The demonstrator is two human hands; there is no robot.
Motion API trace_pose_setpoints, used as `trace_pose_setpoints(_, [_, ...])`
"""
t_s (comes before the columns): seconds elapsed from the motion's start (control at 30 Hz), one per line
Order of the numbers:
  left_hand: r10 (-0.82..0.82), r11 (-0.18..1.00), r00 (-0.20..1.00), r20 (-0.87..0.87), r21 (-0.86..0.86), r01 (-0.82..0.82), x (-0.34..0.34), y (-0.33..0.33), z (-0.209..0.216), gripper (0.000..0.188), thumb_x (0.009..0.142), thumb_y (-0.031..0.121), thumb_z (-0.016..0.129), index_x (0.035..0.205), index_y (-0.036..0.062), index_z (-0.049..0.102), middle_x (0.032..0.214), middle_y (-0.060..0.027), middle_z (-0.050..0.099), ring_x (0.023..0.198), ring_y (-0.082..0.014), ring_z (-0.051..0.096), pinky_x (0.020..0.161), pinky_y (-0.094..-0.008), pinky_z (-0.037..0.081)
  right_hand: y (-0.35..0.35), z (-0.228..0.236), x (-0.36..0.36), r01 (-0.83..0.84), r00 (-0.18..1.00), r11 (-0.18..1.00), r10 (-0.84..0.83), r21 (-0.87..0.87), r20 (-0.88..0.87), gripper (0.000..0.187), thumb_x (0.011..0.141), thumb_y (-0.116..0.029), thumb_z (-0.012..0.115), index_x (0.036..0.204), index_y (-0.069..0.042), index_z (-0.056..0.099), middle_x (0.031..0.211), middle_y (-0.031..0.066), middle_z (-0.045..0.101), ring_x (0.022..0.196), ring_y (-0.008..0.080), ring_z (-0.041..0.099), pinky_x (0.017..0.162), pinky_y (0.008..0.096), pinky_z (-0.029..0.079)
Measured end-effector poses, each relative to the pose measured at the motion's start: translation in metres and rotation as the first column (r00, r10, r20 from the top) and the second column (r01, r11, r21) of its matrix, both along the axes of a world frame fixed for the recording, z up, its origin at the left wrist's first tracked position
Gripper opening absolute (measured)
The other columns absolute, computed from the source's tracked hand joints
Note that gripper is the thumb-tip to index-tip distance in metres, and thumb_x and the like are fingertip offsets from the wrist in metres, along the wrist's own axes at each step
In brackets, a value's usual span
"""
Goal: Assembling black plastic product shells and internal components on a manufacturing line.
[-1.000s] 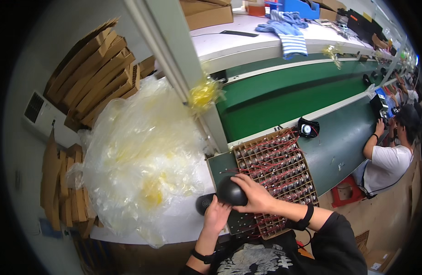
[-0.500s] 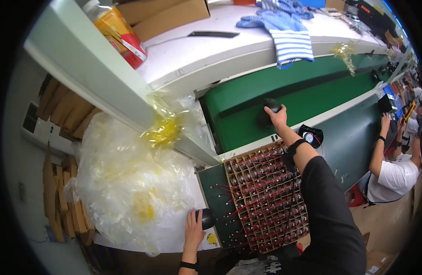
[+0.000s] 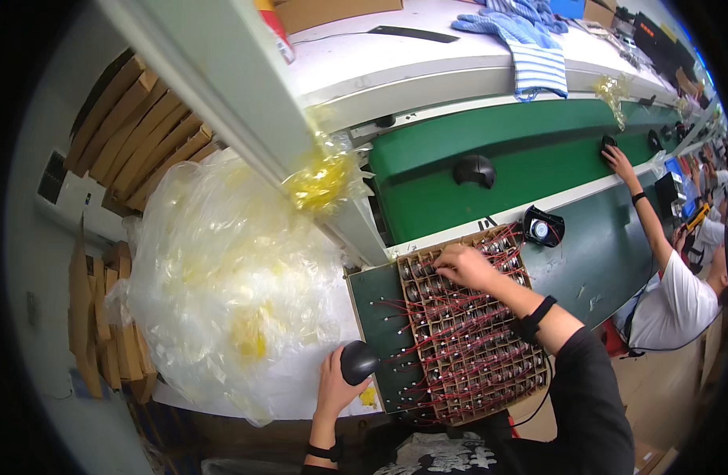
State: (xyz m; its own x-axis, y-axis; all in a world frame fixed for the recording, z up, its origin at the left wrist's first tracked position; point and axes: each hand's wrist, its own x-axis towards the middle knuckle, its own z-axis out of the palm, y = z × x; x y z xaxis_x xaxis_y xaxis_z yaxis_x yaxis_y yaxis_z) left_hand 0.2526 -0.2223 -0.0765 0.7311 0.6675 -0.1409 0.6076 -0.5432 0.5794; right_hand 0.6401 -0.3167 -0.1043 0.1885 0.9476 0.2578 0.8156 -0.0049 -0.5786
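My left hand [image 3: 337,391] is wrapped round a black, dome-shaped plastic shell [image 3: 358,362] above the white table. Across the cardboard divider tray [image 3: 467,396], my right hand [image 3: 467,267] has its fingers bent together at the far rows. What they pinch, if anything, is hidden. Round metallic speakers [image 3: 415,292] with red wires fill the tray's compartments. Beyond it, another black rounded shell [image 3: 475,170] lies on the green conveyor belt [image 3: 427,204]. Right of the tray sits an open black shell with a round speaker in it [image 3: 541,228].
A big heap of clear plastic bags [image 3: 221,293] lies at left, beside a pale upright post [image 3: 214,87]. Flattened cardboard [image 3: 134,131] is stacked behind it. At right, a co-worker's hand [image 3: 617,161] touches a black part on the belt. Blue striped gloves [image 3: 538,71] hang off the shelf.
My right hand has let go of the black shell on the belt and come back over the tray. My left hand now shows more of its shell. The co-worker's arm has reached to the belt.
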Motion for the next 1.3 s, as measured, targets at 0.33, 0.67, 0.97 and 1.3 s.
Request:
trace_pose_setpoints(0.33, [0.229, 0.866, 0.932, 0.280, -0.496, -0.063, -0.048, -0.011, -0.009, 0.093, 0.066, 0.027, 0.084, 0.138, 0.0002, 0.031, 0.131, -0.0195, 0.045, 0.121, -0.0292, 0.046, 0.100, -0.0397, 0.039, 0.078, -0.042, -0.067, 0.152, 0.777, 0.951, 0.054, -0.270, 0.627, 0.010, 0.073, -0.016, 0.062, 0.079, -0.009, 0.067, 0.094, 0.0100, 0.058, 0.093, 0.0247, 0.059, 0.079, 0.0365, 0.048])
trace_pose_setpoints(0.67, [0.731, 0.041, 0.568, 0.379, -0.855, 0.517, -0.071, -0.025, 0.008, 0.101, 0.077, 0.070, 0.053, 0.144, 0.0012, 0.022, 0.139, -0.0221, 0.040, 0.123, -0.0360, 0.046, 0.103, -0.0507, 0.039, 0.105, -0.020, -0.061, 0.192, 0.769, 0.848, 0.183, -0.495, 0.612, 0.018, 0.072, -0.017, 0.065, 0.087, -0.007, 0.069, 0.106, 0.0112, 0.061, 0.103, 0.0267, 0.058, 0.083, 0.0374, 0.048])
trace_pose_setpoints(0.97, [0.695, 0.026, 0.535, 0.481, -0.760, 0.650, -0.067, -0.037, 0.043, 0.113, 0.064, 0.056, 0.077, 0.145, 0.0043, 0.018, 0.145, -0.0184, 0.032, 0.134, -0.0382, 0.033, 0.107, -0.0534, 0.033, 0.027, 0.044, -0.046, 0.209, 0.850, 0.957, -0.279, -0.200, -0.447, 0.020, 0.078, -0.018, 0.071, 0.074, -0.004, 0.058, 0.073, 0.0087, 0.064, 0.068, 0.0215, 0.062, 0.061, 0.0330, 0.050])
trace_pose_setpoints(1.3, [0.475, -0.208, 0.606, 0.638, -0.588, 0.782, -0.056, -0.089, 0.061, 0.102, 0.067, 0.075, 0.060, 0.136, 0.0049, 0.033, 0.131, -0.0143, 0.040, 0.131, -0.0357, 0.033, 0.109, -0.0556, 0.025, -0.109, 0.117, -0.143, 0.277, -0.351, 0.951, 0.234, 0.138, -0.907, 0.070, 0.086, -0.021, 0.065, 0.143, -0.004, 0.028, 0.122, 0.0168, 0.054, 0.107, 0.0360, 0.059, 0.092, 0.0424, 0.052])
